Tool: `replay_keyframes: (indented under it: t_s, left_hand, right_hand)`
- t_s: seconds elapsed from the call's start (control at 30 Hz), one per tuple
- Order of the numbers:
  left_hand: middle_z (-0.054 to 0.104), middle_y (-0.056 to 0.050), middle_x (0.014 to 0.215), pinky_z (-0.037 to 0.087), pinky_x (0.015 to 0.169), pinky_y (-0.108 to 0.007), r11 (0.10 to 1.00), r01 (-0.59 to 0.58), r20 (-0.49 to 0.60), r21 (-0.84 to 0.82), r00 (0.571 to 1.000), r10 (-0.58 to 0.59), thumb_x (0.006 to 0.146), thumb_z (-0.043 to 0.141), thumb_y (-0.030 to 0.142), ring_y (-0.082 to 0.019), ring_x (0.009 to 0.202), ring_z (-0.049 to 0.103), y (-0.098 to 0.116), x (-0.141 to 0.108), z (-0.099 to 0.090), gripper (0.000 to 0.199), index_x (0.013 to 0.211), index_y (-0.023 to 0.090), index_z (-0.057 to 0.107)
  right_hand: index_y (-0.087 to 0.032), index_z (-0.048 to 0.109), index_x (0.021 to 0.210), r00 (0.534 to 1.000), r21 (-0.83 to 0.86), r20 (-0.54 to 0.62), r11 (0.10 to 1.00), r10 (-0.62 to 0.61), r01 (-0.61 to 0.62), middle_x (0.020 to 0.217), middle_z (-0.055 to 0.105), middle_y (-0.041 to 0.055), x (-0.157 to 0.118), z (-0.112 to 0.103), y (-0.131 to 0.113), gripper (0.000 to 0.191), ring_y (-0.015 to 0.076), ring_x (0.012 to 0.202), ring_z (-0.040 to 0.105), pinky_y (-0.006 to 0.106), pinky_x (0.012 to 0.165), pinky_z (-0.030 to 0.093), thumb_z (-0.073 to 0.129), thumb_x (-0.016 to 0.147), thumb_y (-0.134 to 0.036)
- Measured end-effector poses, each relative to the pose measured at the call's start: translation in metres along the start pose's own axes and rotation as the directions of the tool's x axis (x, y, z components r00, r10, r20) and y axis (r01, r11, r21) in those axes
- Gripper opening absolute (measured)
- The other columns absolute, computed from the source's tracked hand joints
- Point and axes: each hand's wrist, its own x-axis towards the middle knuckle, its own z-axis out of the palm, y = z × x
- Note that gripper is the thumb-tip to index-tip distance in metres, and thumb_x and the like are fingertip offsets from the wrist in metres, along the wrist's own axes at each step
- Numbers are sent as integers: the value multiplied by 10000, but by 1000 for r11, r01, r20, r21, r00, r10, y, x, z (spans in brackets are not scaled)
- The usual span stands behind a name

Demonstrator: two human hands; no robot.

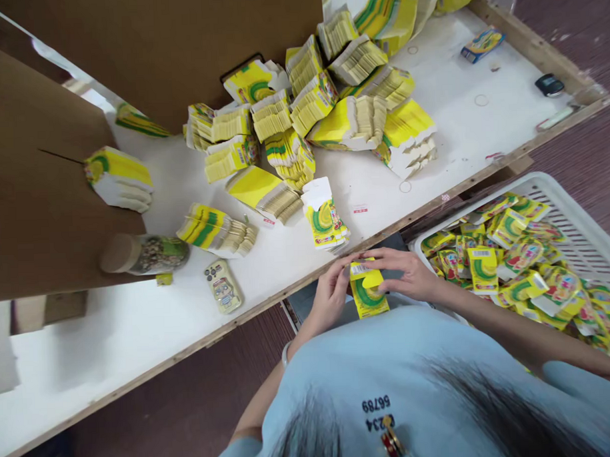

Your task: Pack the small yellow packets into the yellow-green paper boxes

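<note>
A small yellow carton with a green swirl and a barcode on its top flap is held close to my body, just below the table's front edge. My left hand grips its upper left side, fingers closed. Across its top and right edge lie the fingers of my right hand, with the thumb lower on that side. Just beyond my hands, a small pile of flat yellow cartons lies on the white table.
Several bundles of flat cartons cover the table's back. A white basket at right holds many yellow cartons. On the left are a phone and a jar; cardboard rises behind. A small blue box lies far right.
</note>
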Motion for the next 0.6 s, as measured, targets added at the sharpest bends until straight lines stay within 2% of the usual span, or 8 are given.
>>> replay_keyframes:
  t_s: [0.07, 0.17, 0.3, 0.37, 0.43, 0.47, 0.53, 0.6]
  left_hand:
    - [690, -134, 1299, 547, 998, -440, 999, -15, -38, 44, 999, 17, 953, 510, 589, -292, 1191, 649, 1, 1, 0, 544, 1288, 182, 645]
    - [655, -125, 1368, 510, 1062, -460, 997, -10, -31, 75, 999, 12, 956, 532, 551, -285, 1265, 612, 2, 3, 0, 556, 1370, 185, 594]
    - [589, -131, 1454, 439, 1142, -473, 991, -57, -6, 125, 998, 58, 989, 500, 496, -275, 1342, 560, 2, 1, 0, 557, 1450, 184, 521]
    - [558, -127, 1487, 400, 1174, -485, 982, -82, -16, 169, 996, 86, 1008, 464, 473, -273, 1374, 532, 2, -1, 1, 539, 1471, 198, 494]
    - [527, -130, 1514, 384, 1186, -478, 971, -104, -16, 217, 994, 110, 1026, 420, 451, -269, 1397, 507, 2, -1, 3, 531, 1492, 201, 462]
    - [525, -133, 1514, 385, 1185, -466, 963, -120, -1, 241, 992, 124, 1034, 397, 442, -266, 1404, 499, 2, 0, 3, 525, 1492, 195, 460]
    - [580, -141, 1455, 418, 1148, -436, 941, -154, 29, 301, 988, 153, 1043, 353, 438, -261, 1365, 535, 4, 8, 1, 495, 1433, 182, 520]
    - [668, -140, 1304, 484, 1042, -417, 898, -127, -62, 420, 984, 168, 1038, 351, 449, -256, 1207, 632, 4, 22, -7, 456, 1323, 179, 583]
  right_hand:
    - [-254, 703, 1216, 991, 76, 37, 989, 128, -130, 1155, 746, 85, 0, 1, -8, 388, 223, 1012, 734, 371, 834, 621, 745, 842, -349]
    - [-226, 606, 1304, 952, 235, 108, 923, 288, -305, 1037, 761, 58, 4, 3, -17, 490, 177, 863, 745, 297, 703, 621, 724, 828, -237]
    - [-207, 630, 1268, 923, 347, 196, 857, 331, -380, 1037, 763, 45, 11, -8, -15, 500, 152, 871, 731, 280, 754, 609, 744, 782, -175]
    - [-211, 663, 1257, 893, 397, 298, 807, 337, -437, 1077, 767, 56, 13, -12, -10, 484, 154, 863, 733, 279, 728, 615, 762, 783, -230]
    - [-215, 698, 1227, 865, 426, 346, 761, 363, -490, 1074, 774, 63, 14, -9, -5, 456, 165, 842, 739, 282, 679, 621, 766, 791, -327]
    - [-215, 716, 1200, 863, 420, 315, 757, 396, -501, 1052, 779, 64, 14, -5, -3, 434, 172, 831, 742, 287, 662, 621, 752, 799, -378]
    - [-209, 748, 1125, 868, 371, 162, 786, 470, -495, 992, 786, 66, 14, 3, -2, 403, 189, 817, 744, 306, 651, 620, 708, 815, -463]
    - [-208, 760, 1052, 862, 300, -9, 824, 506, -481, 961, 783, 68, 11, -3, -2, 401, 201, 809, 740, 322, 665, 614, 670, 816, -520]
